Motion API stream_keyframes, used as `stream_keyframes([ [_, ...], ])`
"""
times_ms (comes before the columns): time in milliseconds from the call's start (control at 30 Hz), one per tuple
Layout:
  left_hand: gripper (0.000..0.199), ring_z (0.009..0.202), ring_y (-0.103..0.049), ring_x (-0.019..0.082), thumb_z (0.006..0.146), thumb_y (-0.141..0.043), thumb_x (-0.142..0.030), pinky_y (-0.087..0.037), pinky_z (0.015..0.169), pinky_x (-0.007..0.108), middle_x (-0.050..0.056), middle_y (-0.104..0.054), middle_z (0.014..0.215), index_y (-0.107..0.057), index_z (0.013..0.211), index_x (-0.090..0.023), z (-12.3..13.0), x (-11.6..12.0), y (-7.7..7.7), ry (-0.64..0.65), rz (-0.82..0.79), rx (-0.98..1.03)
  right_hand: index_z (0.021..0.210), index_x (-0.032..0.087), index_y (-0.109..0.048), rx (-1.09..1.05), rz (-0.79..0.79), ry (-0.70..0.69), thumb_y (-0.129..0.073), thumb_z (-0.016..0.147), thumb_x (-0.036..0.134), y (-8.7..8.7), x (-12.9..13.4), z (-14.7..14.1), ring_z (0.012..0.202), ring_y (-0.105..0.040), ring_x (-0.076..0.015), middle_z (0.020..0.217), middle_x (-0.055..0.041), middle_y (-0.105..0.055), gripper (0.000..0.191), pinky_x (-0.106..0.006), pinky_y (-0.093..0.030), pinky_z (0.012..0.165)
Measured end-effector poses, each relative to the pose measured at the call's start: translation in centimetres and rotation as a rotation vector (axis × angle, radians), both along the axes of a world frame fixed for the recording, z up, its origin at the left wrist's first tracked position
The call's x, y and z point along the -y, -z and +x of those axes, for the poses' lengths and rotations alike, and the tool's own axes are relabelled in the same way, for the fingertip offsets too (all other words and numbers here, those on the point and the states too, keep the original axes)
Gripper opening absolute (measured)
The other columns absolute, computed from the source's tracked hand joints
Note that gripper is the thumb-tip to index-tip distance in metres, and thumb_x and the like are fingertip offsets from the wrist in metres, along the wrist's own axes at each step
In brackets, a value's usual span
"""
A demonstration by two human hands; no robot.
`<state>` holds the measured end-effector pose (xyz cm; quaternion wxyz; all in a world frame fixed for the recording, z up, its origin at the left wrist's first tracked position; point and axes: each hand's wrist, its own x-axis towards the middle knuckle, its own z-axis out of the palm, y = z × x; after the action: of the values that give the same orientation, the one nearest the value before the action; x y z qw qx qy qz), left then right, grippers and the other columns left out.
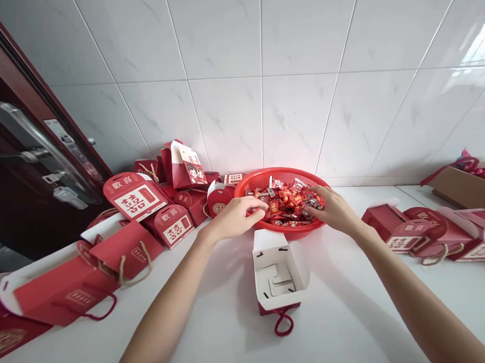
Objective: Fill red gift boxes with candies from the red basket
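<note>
A red plastic basket (284, 234) holds many wrapped candies (286, 201), mostly red. Over the basket's left rim is my left hand (242, 215), its thumb and fingers apart with nothing seen between them. My right hand (332, 209) reaches over the right rim, thumb and fingers apart at the candies' edge. Nearer to me, between my forearms, stands an open box (278, 280), white inside, with its flaps up and a dark red cord loop (283, 325) at the front. No candy shows inside it.
Red gift boxes (174, 225) crowd the left side, some with rope handles. More red boxes (444, 233) stand at the right, before a brown carton (470, 186) with red items. A tiled wall (296, 119) rises behind; a dark door (8, 204) is at the left.
</note>
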<state>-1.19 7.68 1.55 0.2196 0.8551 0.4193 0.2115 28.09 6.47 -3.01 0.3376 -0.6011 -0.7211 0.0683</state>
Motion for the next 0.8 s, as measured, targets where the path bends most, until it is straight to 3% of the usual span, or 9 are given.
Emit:
stream_keyframes([
  [100, 0.037, 0.123, -0.066, 0.024, 0.096, -0.052, -0.030, -0.050, 0.108, 0.032, 0.007, -0.072, 0.134, -0.072, 0.126, -0.018, 1.3, -2.6, 1.2, -0.060, 0.015, 0.007, 0.149, 0.018, -0.049, 0.024, -0.201, 0.027, -0.084, 0.072, 0.037, -0.3, -2.7, -0.4, 0.139, -0.051, -0.0420, 0.147, -0.0205, -0.058, 0.087, -0.056, -0.043, 0.111],
  [167, 0.043, 0.130, -0.063, 0.024, 0.096, -0.051, -0.027, -0.046, 0.113, 0.032, 0.010, -0.067, 0.141, -0.066, 0.135, -0.015, 2.1, -4.2, 1.8, -0.068, 0.023, -0.042, 0.153, 0.019, -0.046, 0.001, -0.246, 0.025, -0.090, 0.064, 0.038, 0.0, -3.9, -1.0, 0.140, -0.049, -0.0446, 0.151, -0.0220, -0.054, 0.101, -0.058, -0.042, 0.112],
  [300, 0.060, 0.142, -0.053, 0.030, 0.089, -0.067, -0.034, -0.042, 0.118, 0.037, 0.015, -0.058, 0.152, -0.057, 0.146, -0.016, 3.5, -6.5, 2.8, -0.040, 0.005, -0.138, 0.141, 0.022, -0.060, -0.067, -0.233, -0.003, -0.093, 0.058, 0.033, 0.8, -4.9, -1.7, 0.132, -0.057, -0.0450, 0.138, -0.0176, -0.066, 0.090, -0.058, -0.045, 0.108],
  [400, 0.071, 0.144, -0.050, 0.035, 0.083, -0.075, -0.040, -0.043, 0.116, 0.042, 0.018, -0.056, 0.153, -0.055, 0.148, -0.018, 4.1, -7.2, 3.3, -0.032, -0.020, -0.216, 0.135, 0.025, -0.064, -0.168, -0.195, -0.032, -0.093, 0.056, 0.030, 1.2, -5.0, -1.1, 0.123, -0.065, -0.0395, 0.125, -0.0119, -0.073, 0.084, -0.052, -0.052, 0.102],
  [567, 0.068, 0.143, -0.051, 0.037, 0.083, -0.074, -0.043, -0.044, 0.114, 0.044, 0.018, -0.059, 0.150, -0.058, 0.145, -0.021, 4.3, -7.0, 3.4, -0.042, -0.023, -0.272, 0.138, 0.019, -0.059, -0.405, -0.125, 0.049, -0.068, 0.079, 0.025, 1.9, -5.7, 0.5, 0.100, -0.074, -0.0277, 0.116, -0.0133, -0.075, 0.060, -0.042, -0.061, 0.084],
  [700, 0.066, 0.138, -0.054, 0.038, 0.084, -0.073, -0.043, -0.046, 0.111, 0.045, 0.018, -0.064, 0.143, -0.060, 0.144, -0.019, 4.3, -6.6, 3.3, -0.062, -0.008, -0.266, 0.135, 0.019, -0.062, -0.481, -0.090, 0.169, -0.061, 0.074, 0.018, 2.6, -6.9, 1.0, 0.115, -0.069, -0.0333, 0.129, -0.0170, -0.070, 0.060, -0.048, -0.058, 0.095],
  [800, 0.063, 0.138, -0.055, 0.037, 0.084, -0.072, -0.039, -0.045, 0.113, 0.044, 0.017, -0.063, 0.144, -0.061, 0.142, -0.019, 4.2, -6.4, 3.4, -0.072, -0.006, -0.236, 0.128, 0.023, -0.067, -0.487, -0.116, 0.161, -0.066, 0.067, 0.013, 2.7, -7.3, 0.8, 0.122, -0.065, -0.0354, 0.128, -0.0134, -0.071, 0.063, -0.049, -0.054, 0.101],
])
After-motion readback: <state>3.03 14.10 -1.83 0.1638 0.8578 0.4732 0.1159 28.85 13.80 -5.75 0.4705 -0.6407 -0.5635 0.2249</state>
